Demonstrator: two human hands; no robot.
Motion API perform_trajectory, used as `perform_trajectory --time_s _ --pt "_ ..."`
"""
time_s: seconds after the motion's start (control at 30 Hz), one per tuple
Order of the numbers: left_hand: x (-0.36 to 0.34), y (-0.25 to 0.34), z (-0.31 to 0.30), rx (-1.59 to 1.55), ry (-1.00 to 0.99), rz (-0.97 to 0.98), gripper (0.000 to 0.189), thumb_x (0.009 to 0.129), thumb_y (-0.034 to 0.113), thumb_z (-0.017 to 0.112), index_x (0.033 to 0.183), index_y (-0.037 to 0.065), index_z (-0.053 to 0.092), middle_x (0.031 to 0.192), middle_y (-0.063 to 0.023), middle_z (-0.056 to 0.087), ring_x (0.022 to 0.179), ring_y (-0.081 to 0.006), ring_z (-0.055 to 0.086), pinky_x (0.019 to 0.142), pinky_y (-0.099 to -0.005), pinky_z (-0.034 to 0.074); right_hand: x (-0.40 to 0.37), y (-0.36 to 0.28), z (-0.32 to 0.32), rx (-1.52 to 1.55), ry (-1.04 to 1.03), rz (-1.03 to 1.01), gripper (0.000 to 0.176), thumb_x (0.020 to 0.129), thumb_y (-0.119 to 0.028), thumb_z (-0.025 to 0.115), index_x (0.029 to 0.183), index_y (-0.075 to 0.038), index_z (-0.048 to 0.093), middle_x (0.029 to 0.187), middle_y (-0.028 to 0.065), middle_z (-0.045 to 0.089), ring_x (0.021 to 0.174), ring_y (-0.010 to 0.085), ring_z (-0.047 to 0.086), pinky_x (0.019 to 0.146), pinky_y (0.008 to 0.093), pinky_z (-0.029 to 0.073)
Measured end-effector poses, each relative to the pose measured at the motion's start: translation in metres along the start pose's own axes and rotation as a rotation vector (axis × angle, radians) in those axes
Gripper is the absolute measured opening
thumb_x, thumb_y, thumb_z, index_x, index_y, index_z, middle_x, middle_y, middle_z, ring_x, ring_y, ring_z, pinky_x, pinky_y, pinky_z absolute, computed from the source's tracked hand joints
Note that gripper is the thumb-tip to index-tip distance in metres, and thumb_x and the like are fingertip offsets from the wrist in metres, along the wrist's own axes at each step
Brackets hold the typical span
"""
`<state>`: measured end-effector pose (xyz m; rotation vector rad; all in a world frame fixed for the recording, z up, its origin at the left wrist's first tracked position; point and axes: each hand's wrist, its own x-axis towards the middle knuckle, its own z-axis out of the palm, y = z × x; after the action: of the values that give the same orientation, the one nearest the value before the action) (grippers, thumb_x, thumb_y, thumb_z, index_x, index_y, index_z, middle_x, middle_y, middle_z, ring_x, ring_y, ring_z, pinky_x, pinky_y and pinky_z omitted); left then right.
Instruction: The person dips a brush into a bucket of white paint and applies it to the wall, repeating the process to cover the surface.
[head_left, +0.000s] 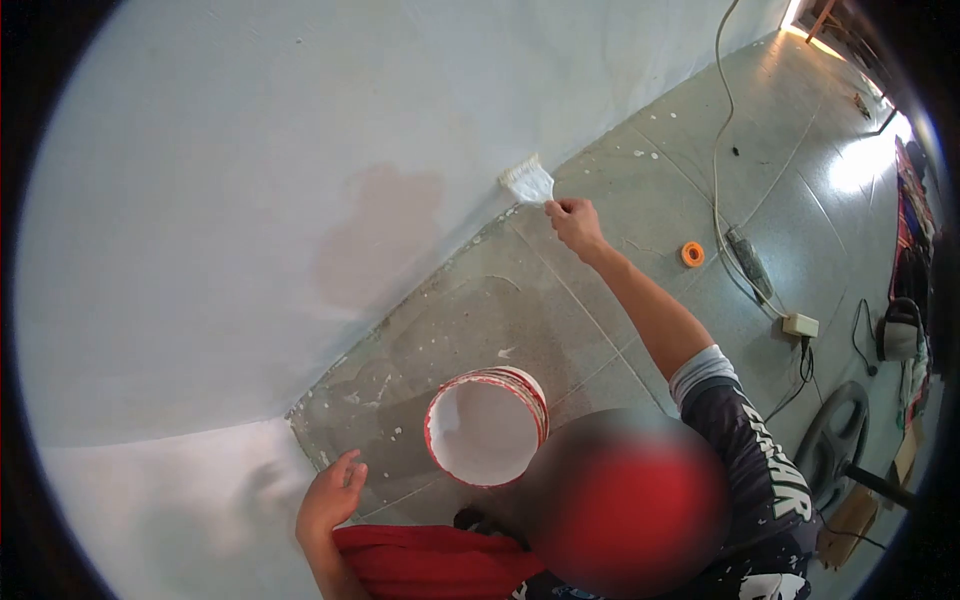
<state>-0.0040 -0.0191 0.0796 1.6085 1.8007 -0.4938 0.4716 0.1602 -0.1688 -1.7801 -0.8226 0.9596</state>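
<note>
My right hand (577,228) grips the handle of a wide paintbrush (530,182). White coats the brush, and its bristles are at the bottom of the pale wall (260,130), close to where wall meets floor. A darker, pinkish patch (385,235) shows on the wall to the left of the brush. At the lower left my left hand (336,490) is empty, its fingers loosely bent and apart. Between my hands a round bucket (540,395) with red on its rim stands on the floor, holding white paint (485,435).
On the tiled floor (600,310) lie an orange roll of tape (692,254), a long cable (716,150) and a power socket block (800,325). A dark round base (835,440) stands at right. A blurred head and red cloth (430,562) fill the bottom.
</note>
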Motion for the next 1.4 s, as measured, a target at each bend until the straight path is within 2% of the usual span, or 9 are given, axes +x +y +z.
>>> perform_trajectory --time_s 0.03,0.1,0.33,0.4,0.6,0.73,0.8,1.0,1.4 --pt "0.001 0.001 -0.001 0.002 -0.007 0.000 0.049 0.099 0.039 0.054 0.137 0.007 0.052 0.118 -0.0175 0.068 0.110 -0.0346 0.065 0.094 -0.0415 0.050 0.001 0.005 -0.004 0.002 0.006 0.000 0.037 0.088 -0.031 0.063 0.091 0.004 0.071 0.068 0.0161 0.064 0.066 0.0196 0.061 0.067 0.0367 0.049" --pt "0.000 0.005 -0.001 0.008 -0.004 -0.007 0.050 0.099 0.039 0.053 0.137 0.008 0.052 0.118 -0.0173 0.068 0.110 -0.0343 0.065 0.094 -0.0416 0.050 0.003 0.011 -0.009 -0.091 -0.010 0.145 0.031 0.089 -0.030 0.063 0.078 -0.001 0.067 0.061 0.0017 0.056 0.049 0.0116 0.050 0.043 0.0317 0.038" --pt "-0.003 0.010 -0.001 0.028 0.004 -0.022 0.051 0.100 0.041 0.052 0.138 0.008 0.052 0.118 -0.0168 0.068 0.110 -0.0343 0.064 0.094 -0.0422 0.050 0.014 -0.006 -0.006 -0.245 -0.024 0.111 0.032 0.088 -0.030 0.063 0.075 -0.001 0.067 0.058 0.0058 0.057 0.051 0.0143 0.052 0.046 0.0327 0.041" --pt "-0.001 0.006 0.000 0.018 0.005 -0.011 0.050 0.100 0.041 0.052 0.138 0.008 0.052 0.118 -0.0168 0.068 0.110 -0.0346 0.064 0.094 -0.0422 0.050 0.008 -0.026 -0.011 -0.149 0.040 0.009 0.037 0.088 -0.029 0.063 0.084 0.007 0.071 0.073 0.0181 0.068 0.067 0.0249 0.066 0.064 0.0395 0.051" --pt "0.004 0.008 0.001 0.033 -0.002 -0.008 0.050 0.099 0.041 0.052 0.137 0.008 0.052 0.117 -0.0169 0.068 0.109 -0.0349 0.065 0.093 -0.0419 0.050 -0.012 -0.041 -0.038 0.281 -0.002 -0.110 0.037 0.088 -0.030 0.064 0.086 0.006 0.071 0.066 0.0103 0.061 0.060 0.0143 0.053 0.058 0.0353 0.046" --pt "0.008 0.005 0.002 0.017 -0.008 -0.032 0.049 0.099 0.041 0.052 0.137 0.008 0.053 0.116 -0.0171 0.068 0.108 -0.0351 0.065 0.093 -0.0418 0.050 0.003 -0.014 -0.025 0.210 -0.021 -0.105 0.037 0.088 -0.032 0.065 0.089 0.005 0.071 0.068 0.0084 0.062 0.061 0.0137 0.053 0.060 0.0347 0.047" --pt "0.007 0.009 0.002 0.013 -0.004 -0.023 0.049 0.099 0.040 0.053 0.137 0.008 0.053 0.116 -0.0172 0.068 0.108 -0.0352 0.065 0.094 -0.0417 0.050 0.019 0.008 -0.010 0.083 0.020 -0.082 0.032 0.091 -0.030 0.065 0.079 -0.001 0.069 0.063 -0.0010 0.056 0.053 0.0082 0.050 0.048 0.0277 0.039" --pt "0.001 0.008 0.002 0.012 0.012 -0.022 0.049 0.099 0.039 0.053 0.137 0.008 0.053 0.116 -0.0177 0.068 0.109 -0.0351 0.064 0.094 -0.0416 0.050 0.027 0.036 -0.012 -0.148 0.042 0.072 0.032 0.086 -0.031 0.064 0.073 -0.001 0.069 0.061 0.0048 0.060 0.051 0.0149 0.054 0.049 0.0337 0.043" --pt "-0.001 0.007 0.001 0.003 0.009 -0.032 0.051 0.100 0.040 0.052 0.138 0.007 0.052 0.119 -0.0169 0.067 0.110 -0.0347 0.064 0.094 -0.0410 0.050 0.042 0.033 -0.010 -0.340 0.012 0.018 0.032 0.085 -0.031 0.066 0.074 -0.001 0.069 0.065 0.0104 0.064 0.057 0.0205 0.062 0.055 0.0351 0.049"
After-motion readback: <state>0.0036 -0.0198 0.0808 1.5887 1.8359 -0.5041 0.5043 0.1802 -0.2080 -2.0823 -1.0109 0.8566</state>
